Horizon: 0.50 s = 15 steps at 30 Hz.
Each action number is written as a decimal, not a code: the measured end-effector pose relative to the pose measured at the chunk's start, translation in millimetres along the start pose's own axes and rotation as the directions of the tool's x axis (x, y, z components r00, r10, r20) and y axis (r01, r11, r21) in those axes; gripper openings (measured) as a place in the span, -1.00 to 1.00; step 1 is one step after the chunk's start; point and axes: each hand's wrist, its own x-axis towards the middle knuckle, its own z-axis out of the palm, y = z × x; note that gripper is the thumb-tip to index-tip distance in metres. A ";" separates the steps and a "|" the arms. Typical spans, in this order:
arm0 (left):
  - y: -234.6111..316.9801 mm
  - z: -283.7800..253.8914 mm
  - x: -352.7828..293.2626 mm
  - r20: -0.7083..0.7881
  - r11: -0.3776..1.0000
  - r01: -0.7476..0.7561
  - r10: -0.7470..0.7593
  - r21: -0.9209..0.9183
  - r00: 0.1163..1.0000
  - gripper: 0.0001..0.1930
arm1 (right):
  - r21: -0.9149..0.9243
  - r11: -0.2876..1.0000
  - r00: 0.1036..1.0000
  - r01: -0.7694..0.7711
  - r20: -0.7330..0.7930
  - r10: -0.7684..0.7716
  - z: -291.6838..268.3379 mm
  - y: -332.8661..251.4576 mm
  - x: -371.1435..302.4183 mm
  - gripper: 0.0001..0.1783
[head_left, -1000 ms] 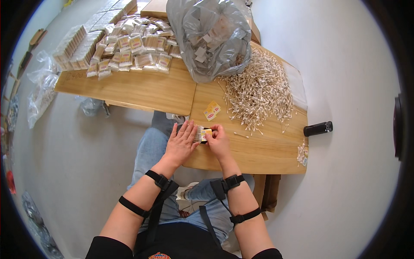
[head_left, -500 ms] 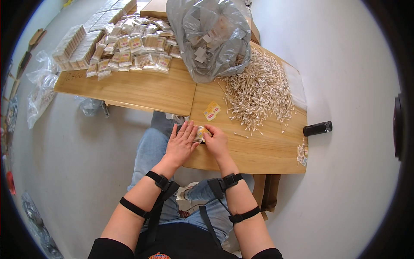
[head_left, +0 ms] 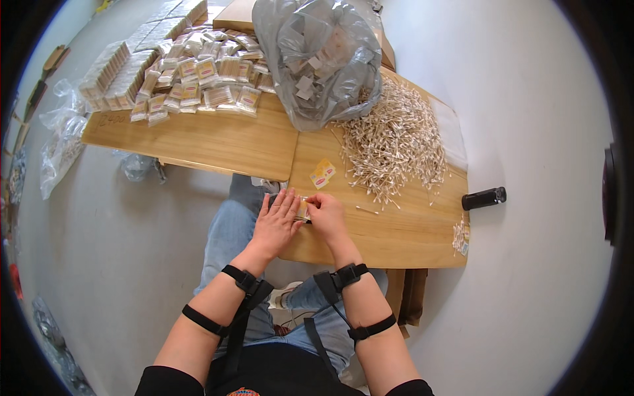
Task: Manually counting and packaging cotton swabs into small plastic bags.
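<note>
My left hand [head_left: 274,223] lies flat with outstretched fingers over a small pack of cotton swabs near the table's front edge. Its fingers cover most of that pack. Close beside it, my right hand [head_left: 327,216] has thumb and fingers pinched at the edge of a yellow-and-white card [head_left: 303,210], which sits on the swabs between both hands. Just beyond the hands are loose yellow-and-white cards [head_left: 323,173]. To the right of them lies a single cotton swab [head_left: 367,210]. A large heap of loose cotton swabs [head_left: 396,142] spreads farther back.
A grey plastic bag [head_left: 317,66] with scraps stands at the back of the wooden table [head_left: 218,148]. Filled swab packs [head_left: 205,69] are piled and stacked at the far left. At the right edge are a black cylinder [head_left: 484,198] and a small swab bunch [head_left: 458,239].
My right hand has shifted slightly left, bringing the card farther over the swabs, nearer my left hand. The left hand stays flat in about the same place.
</note>
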 end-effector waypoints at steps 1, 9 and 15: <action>0.4 -0.3 0.2 -0.001 1.000 -0.001 0.001 -0.001 1.000 -0.38 | 0.025 1.000 1.000 0.008 -0.001 -0.008 1.0 -2.6 1.0 -0.84; -0.1 1.3 -0.9 0.018 0.999 0.002 -0.001 -0.039 1.000 -0.35 | 0.020 0.999 0.996 -0.047 0.078 0.046 5.0 -11.4 5.8 -0.90; 0.3 1.7 -1.0 0.008 0.998 0.004 -0.004 -0.059 1.000 -0.33 | -0.045 0.999 0.998 0.010 0.063 -0.007 3.1 -12.9 6.1 -0.88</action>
